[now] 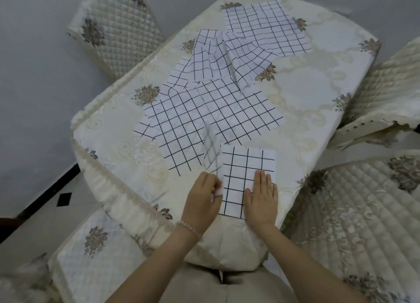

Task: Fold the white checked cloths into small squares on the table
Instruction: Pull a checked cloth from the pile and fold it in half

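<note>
A half-folded white cotton cloth with a thin black grid (248, 180) lay at the near edge of the cream embroidered tablecloth (109, 130). It looked thin, light and limp, likely to slide, and best taken by a corner. The right hand (261, 200) pressed flat on it, fingers straight. The left hand (202, 200) pinched its blurred left edge, apparently mid-fold. More checked cloths (211, 111) lay unfolded beyond.
</note>
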`<state>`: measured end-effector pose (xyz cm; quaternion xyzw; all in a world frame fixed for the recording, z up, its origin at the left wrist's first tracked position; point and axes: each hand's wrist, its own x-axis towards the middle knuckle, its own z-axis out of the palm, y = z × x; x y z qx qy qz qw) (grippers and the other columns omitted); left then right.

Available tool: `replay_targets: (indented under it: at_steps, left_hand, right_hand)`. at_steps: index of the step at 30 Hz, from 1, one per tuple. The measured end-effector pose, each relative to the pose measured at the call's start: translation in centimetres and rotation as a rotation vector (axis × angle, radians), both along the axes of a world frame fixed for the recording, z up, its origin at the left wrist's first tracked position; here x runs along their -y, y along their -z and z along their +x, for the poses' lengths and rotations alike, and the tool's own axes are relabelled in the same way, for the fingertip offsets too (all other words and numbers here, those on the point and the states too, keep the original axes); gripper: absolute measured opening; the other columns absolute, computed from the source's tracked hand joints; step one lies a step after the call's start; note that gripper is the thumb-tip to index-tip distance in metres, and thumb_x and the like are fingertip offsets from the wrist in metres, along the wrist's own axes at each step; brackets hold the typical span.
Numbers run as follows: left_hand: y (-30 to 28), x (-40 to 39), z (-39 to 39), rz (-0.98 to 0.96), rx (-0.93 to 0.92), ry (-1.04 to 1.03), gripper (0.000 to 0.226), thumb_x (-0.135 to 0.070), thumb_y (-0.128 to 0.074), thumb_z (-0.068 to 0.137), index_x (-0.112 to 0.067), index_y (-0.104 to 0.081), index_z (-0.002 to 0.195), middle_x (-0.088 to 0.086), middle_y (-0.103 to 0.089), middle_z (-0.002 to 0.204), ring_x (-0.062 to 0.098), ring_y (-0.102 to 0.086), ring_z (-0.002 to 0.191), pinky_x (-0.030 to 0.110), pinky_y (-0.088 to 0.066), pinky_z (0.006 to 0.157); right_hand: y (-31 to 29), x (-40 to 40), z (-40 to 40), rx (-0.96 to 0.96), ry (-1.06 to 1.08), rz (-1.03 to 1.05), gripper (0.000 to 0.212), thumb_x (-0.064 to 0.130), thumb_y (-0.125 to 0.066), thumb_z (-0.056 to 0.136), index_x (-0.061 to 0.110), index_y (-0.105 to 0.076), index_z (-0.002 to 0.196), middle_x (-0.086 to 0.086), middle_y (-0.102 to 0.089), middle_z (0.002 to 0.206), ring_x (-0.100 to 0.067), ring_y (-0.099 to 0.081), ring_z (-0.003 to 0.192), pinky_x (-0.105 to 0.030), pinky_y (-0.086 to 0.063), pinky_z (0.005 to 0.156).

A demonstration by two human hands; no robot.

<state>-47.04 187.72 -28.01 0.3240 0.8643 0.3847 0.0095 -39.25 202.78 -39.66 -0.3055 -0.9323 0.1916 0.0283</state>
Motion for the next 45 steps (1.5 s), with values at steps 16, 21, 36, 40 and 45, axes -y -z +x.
replay_targets:
  at_steps: [16, 21, 36, 40, 45]
  left_hand:
    - [4.5, -5.6, 3.4, -0.343, 0.229, 0.479, 0.026, -0.018, -0.058, 0.088, -0.013, -0.051, 0.112, -0.002, -0.047, 0.109, 0.011, -0.048, 0.095, 0.024, -0.043, 0.081]
    - [5.3, -3.6, -0.1, -0.229, 0.115, 0.079, 0.013, -0.01, -0.056, 0.087, -0.009, -0.055, 0.1, -0.003, -0.045, 0.092, 0.015, -0.046, 0.085, 0.025, -0.04, 0.077]
    - [8.9, -3.0, -3.1, -0.714, -0.125, 0.207, 0.049, -0.026, -0.029, 0.091, -0.006, -0.054, 0.128, 0.014, -0.057, 0.129, 0.029, -0.054, 0.119, 0.039, -0.048, 0.095]
    - [8.3, -4.5, -3.2, -0.631, -0.166, 0.177, 0.052, -0.026, -0.029, 0.094, -0.004, -0.045, 0.137, 0.016, -0.045, 0.142, 0.031, -0.042, 0.132, 0.046, -0.037, 0.108]
    - [9.4, -7.3, -5.2, -0.659, -0.183, 0.229, 0.058, -0.031, -0.026, 0.094, -0.003, -0.033, 0.144, 0.015, -0.034, 0.149, 0.028, -0.031, 0.139, 0.043, -0.019, 0.111]
  right_hand:
    - [-5.4, -4.2, -0.5, -0.299, 0.425, -0.768, 0.007, 0.013, -0.062, 0.089, 0.008, -0.058, 0.092, -0.002, -0.059, 0.078, -0.013, -0.052, 0.068, -0.011, -0.04, 0.057]
    - [-4.7, -4.5, 0.0, -0.233, 0.437, -0.606, 0.007, 0.008, -0.058, 0.085, 0.008, -0.051, 0.088, -0.002, -0.055, 0.075, -0.016, -0.048, 0.066, -0.027, -0.038, 0.059]
    - [-3.7, -4.7, 0.5, -0.241, 0.353, -0.367, 0.018, 0.008, -0.056, 0.083, 0.014, -0.049, 0.098, -0.003, -0.048, 0.093, -0.017, -0.047, 0.082, -0.03, -0.041, 0.072]
    - [-4.1, -2.9, -1.7, -0.29, 0.002, -0.068, 0.042, 0.024, -0.039, 0.09, 0.005, -0.055, 0.124, -0.009, -0.057, 0.117, -0.023, -0.049, 0.11, -0.035, -0.043, 0.094]
    - [-2.8, -1.2, -6.8, -0.122, -0.262, -0.076, 0.058, 0.035, -0.02, 0.097, 0.013, -0.028, 0.15, -0.002, -0.028, 0.156, -0.019, -0.018, 0.146, -0.033, -0.009, 0.119]
